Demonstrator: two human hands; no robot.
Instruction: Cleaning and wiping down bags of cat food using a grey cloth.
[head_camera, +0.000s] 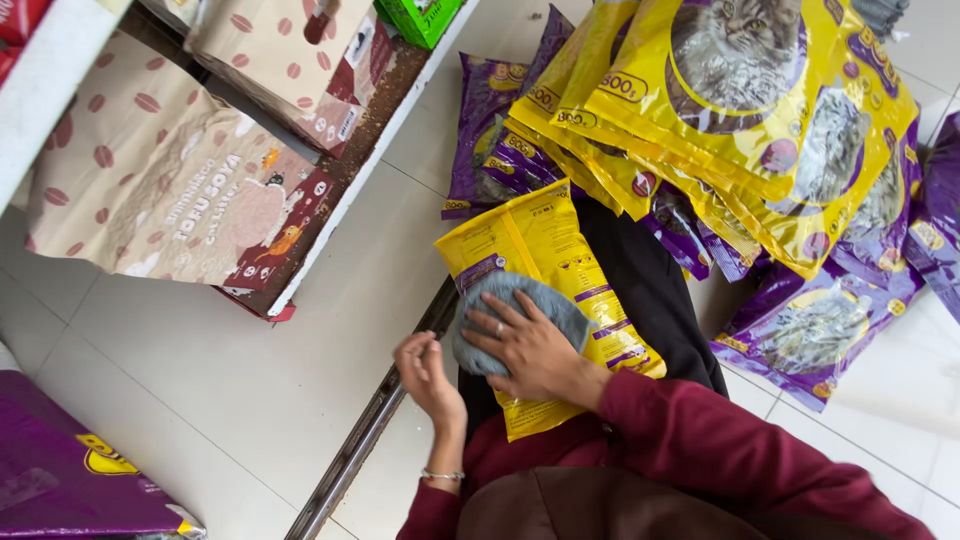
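My right hand (530, 350) presses flat on a grey cloth (515, 305) over the yellow pet-food bag (555, 290) on my lap; my left hand (425, 370) hovers loosely curled, holding nothing. This bag is mid-wipe; a pile of yellow and purple bags (760, 130) waits on the floor.

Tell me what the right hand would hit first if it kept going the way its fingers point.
The right hand already lies on the grey cloth; past its fingertips comes the yellow bag, then probably bare floor tile.
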